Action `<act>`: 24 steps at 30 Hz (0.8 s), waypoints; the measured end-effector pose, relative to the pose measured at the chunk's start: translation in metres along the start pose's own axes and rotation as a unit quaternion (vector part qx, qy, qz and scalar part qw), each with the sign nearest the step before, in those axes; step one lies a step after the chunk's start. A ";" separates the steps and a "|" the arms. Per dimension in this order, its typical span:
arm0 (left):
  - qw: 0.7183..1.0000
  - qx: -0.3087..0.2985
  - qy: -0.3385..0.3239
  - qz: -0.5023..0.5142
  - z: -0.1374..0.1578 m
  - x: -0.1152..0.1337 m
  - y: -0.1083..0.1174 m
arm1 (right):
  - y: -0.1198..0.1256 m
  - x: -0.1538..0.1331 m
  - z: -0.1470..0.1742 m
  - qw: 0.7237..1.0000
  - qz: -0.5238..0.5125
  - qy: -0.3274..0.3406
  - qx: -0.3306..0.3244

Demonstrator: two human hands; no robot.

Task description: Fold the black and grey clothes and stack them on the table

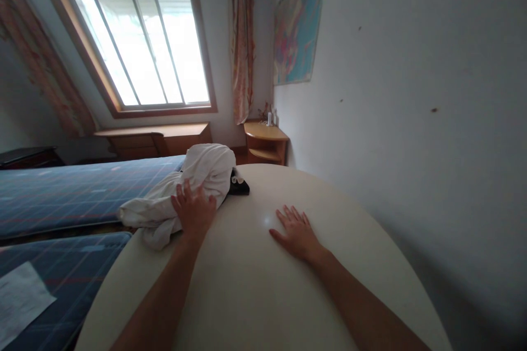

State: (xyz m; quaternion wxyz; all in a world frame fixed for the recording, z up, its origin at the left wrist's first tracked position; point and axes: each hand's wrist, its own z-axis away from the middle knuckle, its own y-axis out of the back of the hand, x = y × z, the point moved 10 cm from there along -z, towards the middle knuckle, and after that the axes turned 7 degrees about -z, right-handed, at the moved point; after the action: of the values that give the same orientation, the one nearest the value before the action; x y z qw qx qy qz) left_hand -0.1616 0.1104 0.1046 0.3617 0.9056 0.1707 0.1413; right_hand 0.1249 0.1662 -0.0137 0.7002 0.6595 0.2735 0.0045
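Observation:
My left hand (194, 209) rests with spread fingers against a crumpled white cloth (212, 164), which lies in a heap at the left edge of a round cream table (263, 290). Part of the cloth hangs toward the table's rim. A black object (240, 186) pokes out from beneath the heap on its right side; most of it is hidden, so its kind is unclear. Farther right, my right hand (297, 235) is palm down over the bare tabletop, its fingers apart and nothing in them.
Left of the table are blue plaid mattresses (82, 189), with a paper sheet (24, 299) on the nearer one. A wall (411, 175) runs along the right. Beyond the table stand a corner shelf (265, 131) and a desk (177, 130) under the window.

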 end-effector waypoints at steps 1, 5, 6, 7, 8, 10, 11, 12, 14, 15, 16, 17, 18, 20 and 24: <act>1.000 0.004 0.014 -0.014 -0.002 -0.011 0.000 | 0.000 0.000 0.000 1.000 0.000 0.000 0.001; 0.998 -0.029 0.045 -0.035 -0.005 -0.041 -0.013 | 0.001 -0.001 0.001 1.000 -0.002 0.002 0.003; 0.997 -0.036 0.055 -0.033 -0.004 -0.046 -0.014 | 0.001 -0.001 0.002 1.000 -0.002 0.001 0.002; 0.997 -0.040 0.065 -0.029 -0.004 -0.049 -0.015 | 0.001 -0.001 0.002 1.000 -0.002 0.000 0.000; 0.996 -0.041 0.075 -0.023 -0.004 -0.052 -0.014 | 0.001 -0.002 0.002 1.000 -0.002 -0.002 -0.002; 0.995 -0.040 0.087 -0.005 -0.005 -0.053 -0.011 | 0.001 -0.002 0.002 1.000 -0.003 -0.003 -0.005; 0.995 -0.038 0.089 0.008 -0.007 -0.053 -0.009 | 0.001 -0.002 0.002 1.000 -0.003 -0.004 -0.005; 0.995 -0.035 0.089 0.022 -0.008 -0.052 -0.007 | 0.001 -0.002 0.002 1.000 -0.004 -0.004 -0.005; 0.995 -0.020 0.081 0.053 -0.013 -0.049 -0.002 | 0.001 -0.001 0.001 1.000 -0.004 -0.004 -0.004; 0.995 -0.011 0.072 0.068 -0.016 -0.046 0.001 | 0.001 -0.001 0.001 1.000 -0.005 -0.004 -0.003; 0.995 -0.001 0.061 0.084 -0.018 -0.043 0.004 | 0.001 -0.001 0.001 1.000 -0.005 -0.003 -0.003; 0.994 0.008 0.048 0.100 -0.020 -0.038 0.007 | 0.001 -0.001 0.001 1.000 -0.005 -0.003 -0.003; 0.992 0.017 0.034 0.117 -0.022 -0.033 0.011 | 0.001 -0.001 0.001 1.000 -0.005 -0.002 -0.002; 0.988 0.029 0.006 0.150 -0.023 -0.019 0.019 | 0.001 -0.001 0.001 1.000 -0.004 -0.002 -0.001; 0.977 0.019 -0.066 0.201 -0.018 0.018 0.036 | 0.001 0.000 0.001 1.000 -0.001 -0.001 0.000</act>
State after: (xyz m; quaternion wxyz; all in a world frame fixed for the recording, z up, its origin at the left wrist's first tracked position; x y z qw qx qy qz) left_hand -0.1448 0.1039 0.1448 0.3193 0.9353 -0.0360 0.1480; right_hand 0.1253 0.1654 -0.0127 0.7008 0.6589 0.2733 0.0028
